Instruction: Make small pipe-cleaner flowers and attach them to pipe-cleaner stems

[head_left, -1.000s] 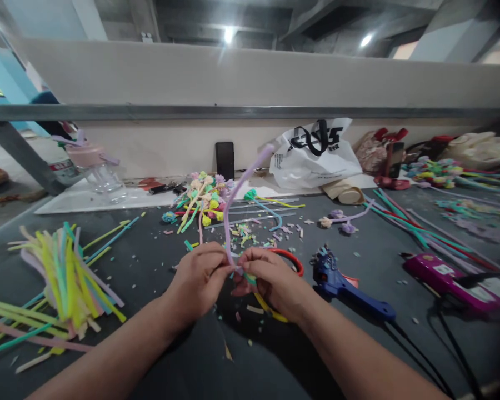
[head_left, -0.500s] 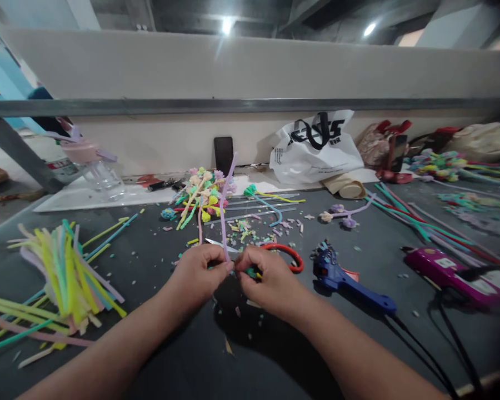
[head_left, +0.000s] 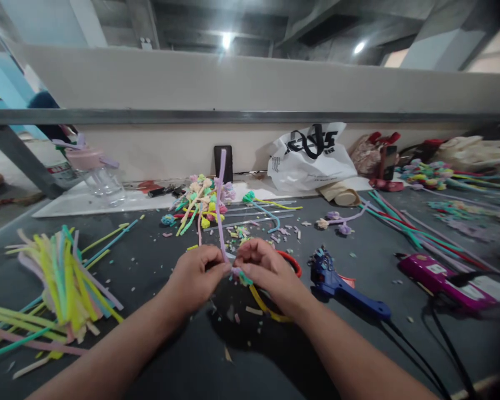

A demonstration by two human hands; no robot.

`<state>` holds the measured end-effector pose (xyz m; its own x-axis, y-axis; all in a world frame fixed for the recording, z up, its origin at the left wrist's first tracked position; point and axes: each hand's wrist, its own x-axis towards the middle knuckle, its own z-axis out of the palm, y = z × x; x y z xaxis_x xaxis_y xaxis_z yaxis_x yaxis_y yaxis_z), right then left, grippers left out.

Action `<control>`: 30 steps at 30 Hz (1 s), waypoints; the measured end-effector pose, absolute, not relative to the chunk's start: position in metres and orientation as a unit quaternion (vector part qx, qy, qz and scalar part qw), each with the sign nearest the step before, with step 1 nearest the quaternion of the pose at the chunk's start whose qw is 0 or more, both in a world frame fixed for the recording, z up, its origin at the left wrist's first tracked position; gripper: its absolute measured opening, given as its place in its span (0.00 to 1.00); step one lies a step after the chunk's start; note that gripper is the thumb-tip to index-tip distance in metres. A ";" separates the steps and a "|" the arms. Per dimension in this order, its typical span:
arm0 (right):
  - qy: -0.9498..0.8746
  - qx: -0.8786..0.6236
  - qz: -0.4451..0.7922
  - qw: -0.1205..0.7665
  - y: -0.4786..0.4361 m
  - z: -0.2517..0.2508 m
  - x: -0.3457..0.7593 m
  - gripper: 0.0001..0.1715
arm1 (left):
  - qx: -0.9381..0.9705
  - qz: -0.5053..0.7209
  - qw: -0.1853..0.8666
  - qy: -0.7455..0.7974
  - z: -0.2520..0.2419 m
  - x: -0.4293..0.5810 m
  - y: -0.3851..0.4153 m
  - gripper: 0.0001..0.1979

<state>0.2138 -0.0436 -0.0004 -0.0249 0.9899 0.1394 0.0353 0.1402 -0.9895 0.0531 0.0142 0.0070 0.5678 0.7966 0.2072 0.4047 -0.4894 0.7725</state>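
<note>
Head view: pinching one purple stem (head_left: 220,228) upright by its lower end in the left hand (head_left: 198,278), probably to steady it above the dark table (head_left: 166,366); curling the right hand (head_left: 270,280) narrowly at one flower piece (head_left: 242,276), cannot tell whether gripping. Counting one glue gun (head_left: 350,293) rightward, likely for reach.

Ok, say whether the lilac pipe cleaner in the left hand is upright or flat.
Upright: the lilac pipe cleaner rises almost straight from the left hand, its top overlapping the black phone behind.
</note>
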 end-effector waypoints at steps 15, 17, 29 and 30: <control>-0.530 -0.553 0.439 0.470 -0.040 -0.010 0.209 0.06 | 0.830 0.338 0.287 0.339 -0.001 0.056 0.012 0.07; -0.608 -0.579 0.333 0.429 -0.041 -0.010 0.209 0.05 | 0.804 0.296 0.353 0.377 0.002 0.056 0.014 0.08; -0.831 -0.455 0.112 0.299 -0.047 -0.012 0.213 0.09 | 0.778 0.156 0.469 0.388 0.006 0.049 0.024 0.10; -0.797 -0.477 0.160 0.335 -0.047 -0.009 0.213 0.08 | 0.784 0.168 0.453 0.390 0.008 0.049 0.022 0.10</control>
<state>0.2128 -0.0470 -0.0093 -0.3208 0.8670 0.3814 0.6521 0.4942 -0.5749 0.0488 0.0220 0.0084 0.6393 0.7638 -0.0891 0.4593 -0.2863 0.8409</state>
